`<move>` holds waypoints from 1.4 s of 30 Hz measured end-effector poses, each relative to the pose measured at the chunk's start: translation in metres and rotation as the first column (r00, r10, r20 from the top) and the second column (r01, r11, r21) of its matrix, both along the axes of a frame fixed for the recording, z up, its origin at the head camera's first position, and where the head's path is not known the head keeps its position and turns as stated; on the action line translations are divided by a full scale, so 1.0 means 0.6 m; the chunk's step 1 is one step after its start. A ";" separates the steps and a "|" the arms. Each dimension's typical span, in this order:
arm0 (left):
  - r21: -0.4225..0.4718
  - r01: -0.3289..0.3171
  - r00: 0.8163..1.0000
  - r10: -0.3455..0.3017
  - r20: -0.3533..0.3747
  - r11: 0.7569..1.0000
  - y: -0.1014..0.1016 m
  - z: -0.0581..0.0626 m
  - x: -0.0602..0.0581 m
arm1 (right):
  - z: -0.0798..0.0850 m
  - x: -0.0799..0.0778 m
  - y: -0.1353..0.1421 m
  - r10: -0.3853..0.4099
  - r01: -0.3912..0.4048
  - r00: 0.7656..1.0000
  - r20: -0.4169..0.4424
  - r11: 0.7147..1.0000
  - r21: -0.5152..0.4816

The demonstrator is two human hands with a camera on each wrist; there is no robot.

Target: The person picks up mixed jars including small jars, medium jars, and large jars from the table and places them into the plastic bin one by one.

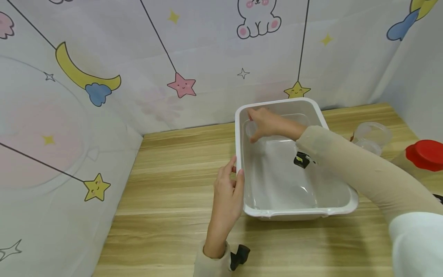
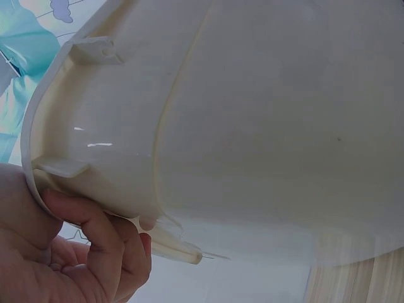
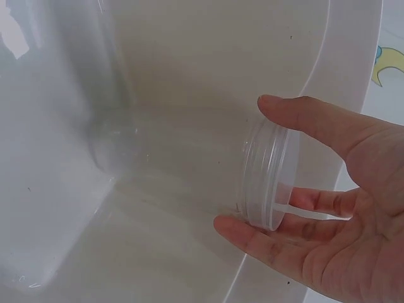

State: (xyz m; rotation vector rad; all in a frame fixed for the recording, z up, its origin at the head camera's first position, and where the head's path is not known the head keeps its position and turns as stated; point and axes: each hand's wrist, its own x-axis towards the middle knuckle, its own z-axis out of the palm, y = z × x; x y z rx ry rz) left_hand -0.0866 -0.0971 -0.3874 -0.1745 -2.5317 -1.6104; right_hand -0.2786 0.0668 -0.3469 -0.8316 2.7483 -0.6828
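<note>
A white rectangular plastic basin (image 1: 297, 213) rests on the wooden table. On its left side, my left hand (image 1: 226, 190) grips the rim, the fingers curled under the edge in the left wrist view. My right hand (image 1: 264, 124) reaches over the basin into its far left corner. There it holds a clear plastic jar (image 3: 183, 161) by the lid (image 3: 262, 173), thumb on one side and fingers round the other. The jar stands inside the basin against the corner walls, its base close to the basin floor.
Right of the basin are clear plastic containers (image 1: 373, 134) and a jar with a red lid (image 1: 429, 154), partly behind the right sleeve. A patterned cloth (image 1: 207, 107) hangs along the table's back and left edges. Bare tabletop (image 1: 166, 192) shows left of the basin.
</note>
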 end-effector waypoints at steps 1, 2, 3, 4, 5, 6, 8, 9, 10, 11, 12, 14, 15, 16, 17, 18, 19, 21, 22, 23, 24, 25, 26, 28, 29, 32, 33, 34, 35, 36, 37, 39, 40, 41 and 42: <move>0.001 0.000 1.000 0.000 0.001 1.000 0.000 0.000 0.000 | 0.000 0.000 0.000 0.001 -0.001 1.000 0.001 1.000 0.000; 0.001 0.000 1.000 0.000 0.002 1.000 0.000 0.000 0.000 | -0.001 -0.001 -0.001 0.002 -0.002 1.000 0.000 1.000 0.001; 0.001 0.000 1.000 0.000 0.003 1.000 0.000 0.000 0.000 | -0.001 -0.001 -0.001 0.002 -0.002 1.000 -0.001 1.000 0.001; -0.001 -0.001 1.000 0.001 0.002 1.000 0.000 0.000 0.000 | -0.001 -0.001 -0.001 0.002 -0.002 1.000 -0.002 1.000 0.001; -0.001 -0.002 1.000 0.002 0.002 1.000 0.000 0.000 0.000 | -0.002 -0.002 -0.001 0.002 -0.002 1.000 -0.003 1.000 0.003; 0.000 -0.002 1.000 0.002 0.003 1.000 0.000 0.000 0.000 | -0.002 -0.002 -0.002 0.002 -0.002 1.000 -0.006 1.000 0.003; 0.000 -0.003 1.000 0.003 0.005 1.000 0.000 0.000 0.000 | -0.004 -0.003 -0.002 0.003 -0.003 1.000 -0.013 1.000 0.006; 0.001 -0.003 1.000 0.003 0.006 1.000 -0.001 0.000 0.000 | -0.004 -0.003 -0.002 0.004 -0.004 1.000 -0.013 1.000 0.005; 0.000 -0.003 1.000 0.003 0.007 1.000 -0.001 0.000 0.000 | -0.006 -0.004 -0.002 0.006 -0.005 1.000 -0.016 1.000 0.005; 0.001 -0.004 1.000 0.004 0.007 1.000 -0.001 0.001 0.000 | -0.006 -0.004 -0.003 0.007 -0.007 1.000 -0.019 1.000 0.008; 0.000 -0.003 1.000 0.003 0.008 1.000 -0.001 0.001 0.000 | -0.007 -0.005 -0.003 0.009 -0.009 1.000 -0.022 1.000 0.010; -0.003 -0.003 1.000 0.003 0.008 1.000 -0.001 0.001 0.000 | -0.008 -0.005 -0.003 0.014 -0.013 1.000 -0.025 1.000 0.011; -0.004 -0.003 1.000 0.003 0.007 1.000 -0.001 0.002 0.000 | -0.009 -0.006 -0.003 0.013 -0.013 1.000 -0.024 1.000 0.014; -0.006 -0.002 1.000 0.002 0.006 1.000 -0.001 0.002 -0.001 | -0.010 -0.007 -0.003 0.014 -0.014 1.000 -0.024 1.000 0.016; -0.008 -0.003 1.000 0.003 0.007 1.000 -0.002 0.002 -0.001 | -0.011 -0.007 -0.003 0.015 -0.014 1.000 -0.023 1.000 0.017; -0.010 -0.002 1.000 0.002 0.009 1.000 -0.002 0.002 -0.001 | -0.011 -0.007 -0.004 0.012 -0.012 1.000 -0.017 1.000 0.016; -0.012 -0.002 1.000 0.002 0.011 1.000 -0.002 0.003 -0.001 | -0.011 -0.006 -0.004 0.010 -0.010 1.000 -0.011 1.000 0.016; -0.013 -0.002 1.000 0.002 0.017 1.000 -0.002 0.004 0.000 | -0.012 -0.006 -0.004 0.003 -0.003 1.000 -0.001 1.000 0.017; -0.015 -0.003 1.000 0.003 0.021 1.000 -0.002 0.004 0.000 | -0.012 -0.006 -0.004 0.001 -0.001 1.000 0.003 1.000 0.016; -0.017 -0.003 1.000 0.004 0.025 1.000 -0.002 0.005 0.000 | -0.012 -0.005 -0.004 -0.003 0.003 1.000 0.010 1.000 0.016; -0.016 -0.003 1.000 0.004 0.026 1.000 -0.002 0.005 0.000 | -0.012 -0.005 -0.004 -0.007 0.007 1.000 0.016 1.000 0.016; -0.016 -0.003 1.000 0.003 0.028 1.000 -0.002 0.005 0.000 | -0.012 -0.005 -0.004 -0.008 0.008 1.000 0.017 1.000 0.017; -0.014 -0.003 1.000 0.004 0.030 1.000 -0.002 0.005 0.001 | -0.013 -0.005 -0.004 -0.009 0.009 1.000 0.018 1.000 0.017; -0.013 -0.002 0.999 0.003 0.032 1.000 -0.001 0.005 0.001 | -0.014 -0.005 -0.004 -0.009 0.008 1.000 0.016 1.000 0.016; -0.012 -0.002 0.999 0.002 0.033 1.000 -0.001 0.005 0.001 | -0.015 -0.005 -0.003 -0.008 0.008 1.000 0.013 1.000 0.016; -0.005 0.002 0.999 -0.002 0.032 1.000 -0.001 0.004 0.001 | -0.017 -0.006 -0.002 -0.008 0.008 1.000 0.004 1.000 0.011; -0.006 0.002 1.000 -0.002 0.031 1.000 -0.001 0.004 0.000 | -0.018 -0.007 -0.002 -0.008 0.008 1.000 0.002 1.000 0.010; -0.006 0.002 1.000 -0.002 0.030 1.000 -0.001 0.004 0.000 | -0.018 -0.008 -0.002 -0.007 0.007 1.000 0.000 1.000 0.009; -0.007 0.002 1.000 -0.002 0.029 1.000 -0.001 0.004 0.000 | -0.019 -0.008 -0.002 -0.006 0.006 1.000 -0.003 1.000 0.009; -0.008 0.002 1.000 -0.001 0.028 1.000 -0.001 0.004 0.000 | -0.020 -0.009 -0.001 -0.005 0.006 1.000 -0.006 1.000 0.010; -0.010 0.001 1.000 -0.001 0.029 1.000 -0.001 0.004 0.000 | -0.020 -0.010 -0.001 -0.003 0.003 1.000 -0.011 1.000 0.012; -0.013 0.000 1.000 0.001 0.029 1.000 0.000 0.004 0.000 | -0.021 -0.011 0.000 0.000 0.000 1.000 -0.017 1.000 0.013; -0.013 0.000 1.000 0.001 0.029 1.000 0.000 0.004 0.000 | -0.021 -0.012 0.000 0.001 -0.001 1.000 -0.020 1.000 0.012; -0.011 0.000 1.000 0.000 0.029 1.000 0.000 0.004 0.000 | -0.022 -0.012 0.001 0.002 -0.001 1.000 -0.023 1.000 0.014; -0.007 0.000 1.000 0.000 0.029 1.000 -0.001 0.004 0.000 | -0.022 -0.013 0.001 0.002 -0.002 1.000 -0.025 1.000 0.014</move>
